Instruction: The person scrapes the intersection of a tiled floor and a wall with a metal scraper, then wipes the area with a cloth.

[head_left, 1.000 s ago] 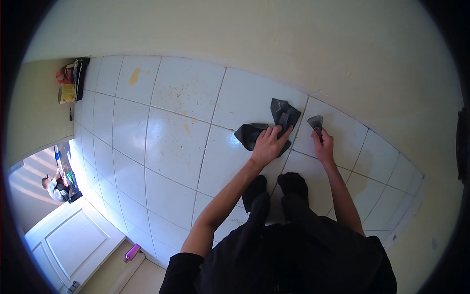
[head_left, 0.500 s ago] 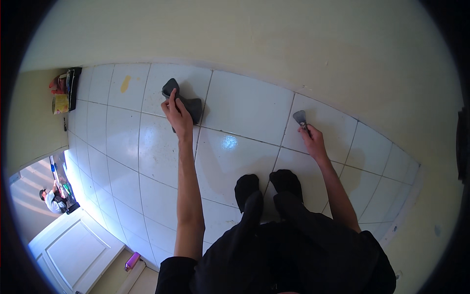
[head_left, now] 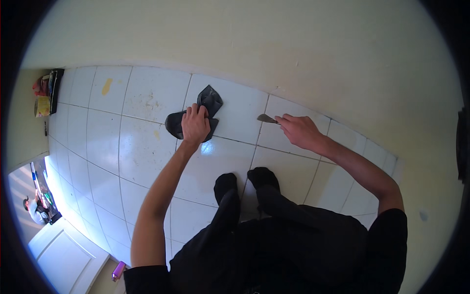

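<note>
My left hand (head_left: 196, 123) grips a limp black cloth-like piece (head_left: 210, 100) just above or on the white tiles; whether it is cloth or a bag I cannot tell. One end flares out beyond my fingers toward the wall, and more of it spreads to either side of the hand. In my right hand (head_left: 299, 131) is a putty knife (head_left: 267, 118), its flat blade pointing left toward the black piece. The fingers close round its handle and mostly hide it. Both hands are in front of my feet, low over the floor.
A pale wall (head_left: 245, 39) borders the tiles ahead. Brown crumbs (head_left: 149, 104) and a yellow stain (head_left: 107, 87) mark the floor (head_left: 147, 161) to the left. A black box (head_left: 56, 90) stands far left. Below are a white door (head_left: 68, 257), a purple bottle (head_left: 118, 271) and a distant person (head_left: 36, 210).
My left hand has moved right with the black piece, uncovering the crumbs on the tile. The putty knife has come left and turned from pointing forward to pointing left.
</note>
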Demonstrator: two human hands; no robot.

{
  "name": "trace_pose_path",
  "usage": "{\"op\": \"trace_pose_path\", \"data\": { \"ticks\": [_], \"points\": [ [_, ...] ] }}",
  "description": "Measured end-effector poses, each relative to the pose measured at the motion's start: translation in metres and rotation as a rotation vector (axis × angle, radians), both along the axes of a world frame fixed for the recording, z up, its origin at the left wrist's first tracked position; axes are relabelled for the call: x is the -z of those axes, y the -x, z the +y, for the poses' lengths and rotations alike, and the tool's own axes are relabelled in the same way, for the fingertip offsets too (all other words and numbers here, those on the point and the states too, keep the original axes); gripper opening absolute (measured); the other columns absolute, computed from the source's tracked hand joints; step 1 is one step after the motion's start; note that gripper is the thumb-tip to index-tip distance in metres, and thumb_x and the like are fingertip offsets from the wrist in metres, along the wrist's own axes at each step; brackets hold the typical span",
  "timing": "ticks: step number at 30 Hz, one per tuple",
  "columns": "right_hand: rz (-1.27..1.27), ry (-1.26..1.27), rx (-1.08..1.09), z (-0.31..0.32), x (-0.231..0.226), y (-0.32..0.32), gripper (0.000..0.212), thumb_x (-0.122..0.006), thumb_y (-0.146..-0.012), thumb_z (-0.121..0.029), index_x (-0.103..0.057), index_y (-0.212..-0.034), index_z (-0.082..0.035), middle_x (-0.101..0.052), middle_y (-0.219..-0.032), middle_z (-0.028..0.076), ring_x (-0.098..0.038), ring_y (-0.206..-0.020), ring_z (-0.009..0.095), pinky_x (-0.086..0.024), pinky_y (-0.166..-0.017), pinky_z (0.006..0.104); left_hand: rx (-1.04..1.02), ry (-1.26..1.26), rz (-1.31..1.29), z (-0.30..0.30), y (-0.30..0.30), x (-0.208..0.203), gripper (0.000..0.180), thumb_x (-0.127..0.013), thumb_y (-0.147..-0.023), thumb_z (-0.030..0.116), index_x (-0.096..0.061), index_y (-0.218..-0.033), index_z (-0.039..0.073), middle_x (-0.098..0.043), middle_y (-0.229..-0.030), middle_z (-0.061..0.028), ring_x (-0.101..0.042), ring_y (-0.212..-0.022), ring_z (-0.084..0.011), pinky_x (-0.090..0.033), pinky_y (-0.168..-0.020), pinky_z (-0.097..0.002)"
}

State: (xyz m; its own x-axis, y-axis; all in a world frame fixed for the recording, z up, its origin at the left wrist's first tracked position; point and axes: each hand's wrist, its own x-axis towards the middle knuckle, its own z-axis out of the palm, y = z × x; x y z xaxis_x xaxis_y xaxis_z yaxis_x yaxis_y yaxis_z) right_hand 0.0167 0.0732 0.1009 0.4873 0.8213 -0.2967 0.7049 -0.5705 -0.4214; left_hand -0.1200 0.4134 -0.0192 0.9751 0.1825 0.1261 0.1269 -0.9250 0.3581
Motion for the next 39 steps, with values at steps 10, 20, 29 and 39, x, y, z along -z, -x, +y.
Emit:
{"op": "trace_pose_path", "data": {
  "ticks": [10, 20, 29, 39],
  "points": [
    [-0.123, -0.152, 0.313, 0.048, 0.093, 0.004, 0.031, -0.068, -0.095, -0.020, -0.071, -0.124, -0.009, -0.071, -0.088, 0.012, -0.070, -0.080, 0.035, -0.055, -0.067, 0.0463, -0.165, 0.140, -0.173, -0.003, 0.003, 0.021, 0.014, -0.061, -0.074, 0.007, -0.065, -0.086, 0.012, -0.058, -0.092, -0.0087, -0.056, -0.090, -0.0307, -0.044, -0.081, -0.0431],
    [-0.044, 0.007, 0.429, 0.049, 0.081, -0.005, 0.036, -0.060, -0.103, -0.035, -0.071, -0.127, -0.011, -0.071, -0.077, 0.022, -0.071, -0.073, 0.040, -0.057, -0.066, 0.0510, -0.088, 0.063, -0.217, -0.009, -0.002, 0.012, 0.043, -0.067, -0.079, 0.008, -0.073, -0.120, 0.016, -0.065, -0.117, -0.0051, -0.057, -0.118, -0.0297, -0.041, -0.101, -0.0441],
    [-0.096, 0.022, 0.328, 0.075, 0.079, -0.022, 0.029, -0.057, -0.104, -0.031, -0.071, -0.112, -0.006, -0.070, -0.076, 0.022, -0.072, -0.074, 0.038, -0.057, -0.064, 0.0503, -0.268, -0.005, -0.250, -0.002, 0.005, 0.022, 0.026, -0.065, -0.076, 0.002, -0.074, -0.098, 0.011, -0.064, -0.106, -0.0032, -0.057, -0.114, -0.0285, -0.039, -0.101, -0.0487],
    [-0.285, 0.030, 0.105, 0.055, 0.094, -0.022, 0.024, -0.061, -0.099, -0.019, -0.066, -0.114, -0.002, -0.069, -0.072, 0.016, -0.072, -0.066, 0.031, -0.055, -0.057, 0.0450, 0.189, 0.133, -0.302, -0.040, 0.047, -0.003, 0.025, -0.067, -0.077, 0.001, -0.070, -0.100, 0.009, -0.065, -0.104, -0.0067, -0.064, -0.101, -0.0282, -0.050, -0.093, -0.0451]
  ]
}}
